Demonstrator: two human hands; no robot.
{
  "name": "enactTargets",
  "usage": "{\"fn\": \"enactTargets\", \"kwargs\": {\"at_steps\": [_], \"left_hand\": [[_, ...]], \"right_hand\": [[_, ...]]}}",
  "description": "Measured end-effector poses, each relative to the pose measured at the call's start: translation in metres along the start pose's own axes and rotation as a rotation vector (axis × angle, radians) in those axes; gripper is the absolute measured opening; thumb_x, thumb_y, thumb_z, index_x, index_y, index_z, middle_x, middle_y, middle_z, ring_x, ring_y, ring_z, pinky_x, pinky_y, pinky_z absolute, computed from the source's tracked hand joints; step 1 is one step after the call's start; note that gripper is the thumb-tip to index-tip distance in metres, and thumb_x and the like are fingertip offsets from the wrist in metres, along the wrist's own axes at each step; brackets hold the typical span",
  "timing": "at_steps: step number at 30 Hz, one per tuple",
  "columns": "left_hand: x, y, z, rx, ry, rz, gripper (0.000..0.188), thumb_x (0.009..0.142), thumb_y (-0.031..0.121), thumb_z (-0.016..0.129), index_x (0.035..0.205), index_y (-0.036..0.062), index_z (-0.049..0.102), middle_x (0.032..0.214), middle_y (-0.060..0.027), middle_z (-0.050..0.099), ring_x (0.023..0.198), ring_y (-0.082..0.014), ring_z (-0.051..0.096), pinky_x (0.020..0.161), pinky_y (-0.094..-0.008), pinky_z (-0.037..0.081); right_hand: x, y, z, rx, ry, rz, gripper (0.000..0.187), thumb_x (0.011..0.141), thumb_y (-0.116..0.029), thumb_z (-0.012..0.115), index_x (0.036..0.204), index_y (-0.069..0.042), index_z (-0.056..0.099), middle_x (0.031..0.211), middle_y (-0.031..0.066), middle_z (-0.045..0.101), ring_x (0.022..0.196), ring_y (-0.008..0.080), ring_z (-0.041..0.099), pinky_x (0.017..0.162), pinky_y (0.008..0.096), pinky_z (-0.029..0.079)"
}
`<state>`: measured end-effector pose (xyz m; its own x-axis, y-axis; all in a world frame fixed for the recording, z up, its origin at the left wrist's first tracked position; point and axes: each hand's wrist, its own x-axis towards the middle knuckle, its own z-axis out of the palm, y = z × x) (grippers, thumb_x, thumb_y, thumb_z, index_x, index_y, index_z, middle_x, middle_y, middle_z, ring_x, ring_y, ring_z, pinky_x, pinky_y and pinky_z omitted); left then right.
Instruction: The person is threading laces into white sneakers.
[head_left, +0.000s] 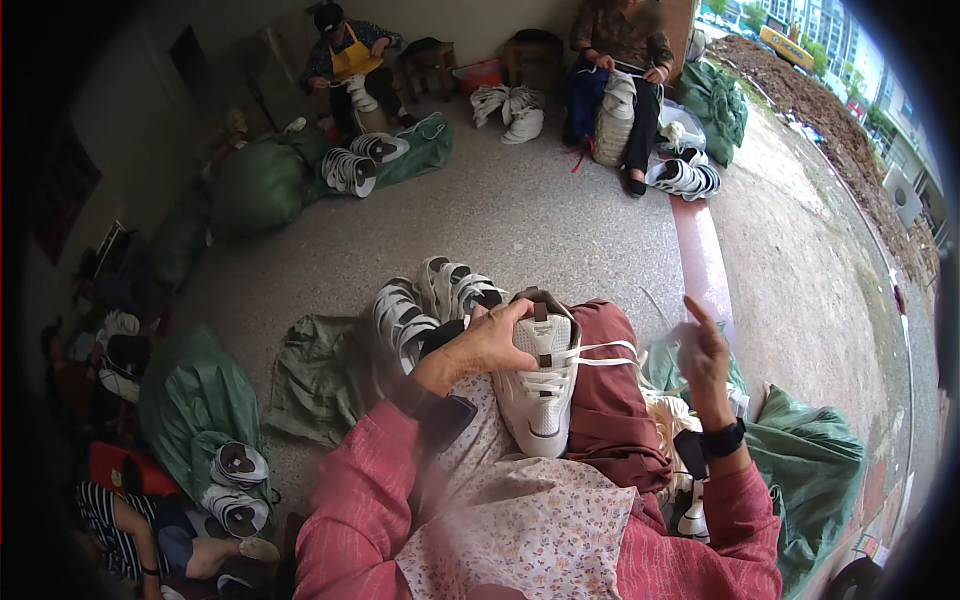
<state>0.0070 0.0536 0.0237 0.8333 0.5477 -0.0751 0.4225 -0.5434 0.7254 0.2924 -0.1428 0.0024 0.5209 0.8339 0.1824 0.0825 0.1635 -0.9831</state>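
Observation:
Across my lap stands a white mesh sneaker point(541, 385) with a dark collar lining, its toe pointing toward me. My left hand point(488, 345) grips it near the collar and tongue, fingers and thumb closed on its upper part. A white shoelace point(607, 352) runs from the eyelets out to the right over dark red cloth point(607, 410). My right hand point(706, 355) is raised to the right of the sneaker, index finger stretched upward. Its other fingers are blurred, so whether they hold the lace is unclear. More strappy white sneakers point(402, 318) lie beyond my left hand.
Green sacks point(195, 400) stand to the left, another green sack point(810, 470) to the right. White laces point(672, 430) hang beside my right thigh. Two people point(350, 60) sit working on shoes across the floor point(480, 190); part of another person point(125, 520) shows lower left.

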Motion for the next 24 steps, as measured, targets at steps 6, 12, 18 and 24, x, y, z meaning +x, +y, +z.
{"fn": "enactTargets", "kwargs": {"at_steps": [6, 12, 18, 24], "left_hand": [[-0.002, -0.029, 0.014, -0.354, 0.019, 0.017, 0.068, 0.068, 0.006, 0.084, 0.130, -0.0017, 0.058, 0.120, -0.0053, 0.066, 0.105, -0.0126, 0.061, 0.095, -0.0268, 0.048], [-0.004, -0.015, 0.013, -0.096, 0.116, 0.041, 0.063, 0.073, 0.002, 0.081, 0.132, -0.0015, 0.059, 0.117, -0.0055, 0.068, 0.104, -0.0122, 0.062, 0.095, -0.0272, 0.049], [0.000, -0.019, 0.010, -0.444, -0.047, -0.016, 0.059, 0.075, -0.001, 0.079, 0.131, -0.0003, 0.059, 0.114, -0.0036, 0.070, 0.103, -0.0113, 0.063, 0.093, -0.0267, 0.050], [-0.005, -0.007, 0.006, -0.546, -0.045, -0.033, 0.065, 0.069, 0.003, 0.083, 0.130, 0.0010, 0.061, 0.111, -0.0069, 0.071, 0.099, -0.0137, 0.066, 0.087, -0.0274, 0.052]], "right_hand": [[-0.029, -0.008, 0.094, -0.476, -0.473, -0.251, 0.016, 0.089, -0.002, 0.066, 0.105, -0.004, 0.068, 0.089, 0.0090, 0.069, 0.073, 0.0193, 0.066, 0.062, 0.0335, 0.052], [-0.023, -0.009, 0.107, -0.713, -0.414, -0.494, 0.014, 0.088, -0.009, 0.068, 0.101, -0.006, 0.070, 0.092, 0.0118, 0.065, 0.078, 0.0347, 0.065, 0.065, 0.0415, 0.052], [-0.023, -0.017, 0.113, -0.838, -0.472, -0.539, 0.009, 0.085, -0.006, 0.063, 0.094, -0.006, 0.066, 0.087, 0.0115, 0.057, 0.077, 0.0334, 0.064, 0.064, 0.0428, 0.050], [-0.011, -0.018, 0.112, -0.894, -0.623, -0.704, 0.010, 0.082, -0.003, 0.062, 0.091, -0.005, 0.065, 0.085, 0.0127, 0.055, 0.077, 0.0326, 0.062, 0.065, 0.0417, 0.050]]}}
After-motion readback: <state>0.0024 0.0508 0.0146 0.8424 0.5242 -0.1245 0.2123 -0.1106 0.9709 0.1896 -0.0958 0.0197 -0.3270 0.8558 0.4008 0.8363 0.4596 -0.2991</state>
